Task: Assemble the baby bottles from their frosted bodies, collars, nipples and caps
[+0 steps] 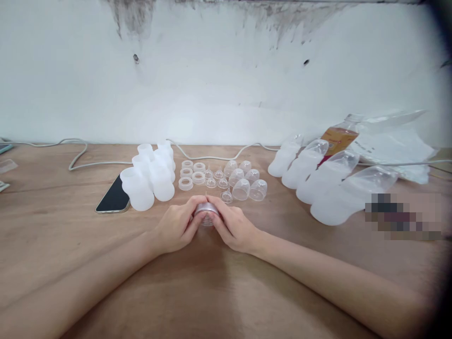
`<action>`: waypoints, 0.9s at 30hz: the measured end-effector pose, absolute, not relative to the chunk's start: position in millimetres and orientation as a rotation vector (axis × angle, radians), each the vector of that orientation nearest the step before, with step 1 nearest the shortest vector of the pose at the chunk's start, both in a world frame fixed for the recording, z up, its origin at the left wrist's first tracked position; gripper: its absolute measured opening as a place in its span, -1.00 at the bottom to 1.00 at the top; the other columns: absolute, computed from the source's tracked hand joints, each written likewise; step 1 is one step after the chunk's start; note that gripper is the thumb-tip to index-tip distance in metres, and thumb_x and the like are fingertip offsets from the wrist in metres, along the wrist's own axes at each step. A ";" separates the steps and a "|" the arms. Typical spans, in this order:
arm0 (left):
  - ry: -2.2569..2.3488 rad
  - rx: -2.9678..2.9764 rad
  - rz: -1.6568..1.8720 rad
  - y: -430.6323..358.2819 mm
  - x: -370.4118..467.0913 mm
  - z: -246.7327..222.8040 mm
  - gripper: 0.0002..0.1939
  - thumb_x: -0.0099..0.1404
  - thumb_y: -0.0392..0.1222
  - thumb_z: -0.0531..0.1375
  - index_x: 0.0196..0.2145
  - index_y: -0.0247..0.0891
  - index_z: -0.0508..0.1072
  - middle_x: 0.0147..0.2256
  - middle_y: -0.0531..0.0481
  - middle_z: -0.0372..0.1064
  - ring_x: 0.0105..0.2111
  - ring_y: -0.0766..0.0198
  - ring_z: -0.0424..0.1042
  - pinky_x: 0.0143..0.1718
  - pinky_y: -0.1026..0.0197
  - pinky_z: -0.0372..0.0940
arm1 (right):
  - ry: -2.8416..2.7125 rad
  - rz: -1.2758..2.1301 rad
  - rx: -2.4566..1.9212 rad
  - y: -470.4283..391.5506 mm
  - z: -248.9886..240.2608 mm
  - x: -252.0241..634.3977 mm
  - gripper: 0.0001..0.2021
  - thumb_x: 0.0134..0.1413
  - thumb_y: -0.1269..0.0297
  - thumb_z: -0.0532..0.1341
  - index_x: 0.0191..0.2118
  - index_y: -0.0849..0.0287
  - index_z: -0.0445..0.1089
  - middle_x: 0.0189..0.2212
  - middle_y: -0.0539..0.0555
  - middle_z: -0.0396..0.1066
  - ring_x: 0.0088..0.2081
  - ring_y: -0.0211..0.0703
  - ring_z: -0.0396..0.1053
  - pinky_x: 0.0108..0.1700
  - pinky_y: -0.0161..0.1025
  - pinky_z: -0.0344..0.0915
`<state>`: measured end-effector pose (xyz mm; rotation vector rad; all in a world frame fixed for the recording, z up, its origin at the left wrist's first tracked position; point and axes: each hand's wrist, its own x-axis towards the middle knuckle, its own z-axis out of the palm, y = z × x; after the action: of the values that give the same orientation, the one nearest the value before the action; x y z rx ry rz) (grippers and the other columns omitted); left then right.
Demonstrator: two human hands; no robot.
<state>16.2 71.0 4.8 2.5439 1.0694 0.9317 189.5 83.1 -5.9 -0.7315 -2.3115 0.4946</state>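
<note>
In the middle of the head view my left hand [176,223] and my right hand [236,225] meet around a clear, ribbed baby bottle screw ring [207,217], thumbs at its near side and fingers over its top. A thin tip seems to rise above the ring, perhaps a nipple; the fingers hide most of it. Just beyond stand loose white screw rings [186,183], clear silicone nipples [226,195] and domed clear caps [241,189] in short rows. White bottle bodies [141,190] without tops stand together to the left.
On the right, several capped white baby bottles [328,205] form a slanting row. Behind them are a bottle with an orange label [337,139] and a plastic bag [391,141]. A phone [113,197] lies by the bottle bodies. A grey cable [226,157] runs along the wall.
</note>
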 end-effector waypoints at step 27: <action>1.282 2.598 0.880 71.5 21.8 3.1 -0.81 0.30 -0.22 -0.18 -0.18 -0.29 0.11 -0.63 0.13 0.25 -0.68 0.33 0.29 -0.62 0.33 0.11 | -2.315 0.442 -0.881 81.7 -6.5 186.1 -0.75 0.18 0.34 -0.18 -0.04 0.21 0.02 -0.33 0.11 0.33 -0.44 -0.25 0.30 -0.42 -0.34 0.17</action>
<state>21.8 71.5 3.1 2.5985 1.2819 0.8797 186.1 81.7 -6.5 -0.8810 -2.3152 0.4425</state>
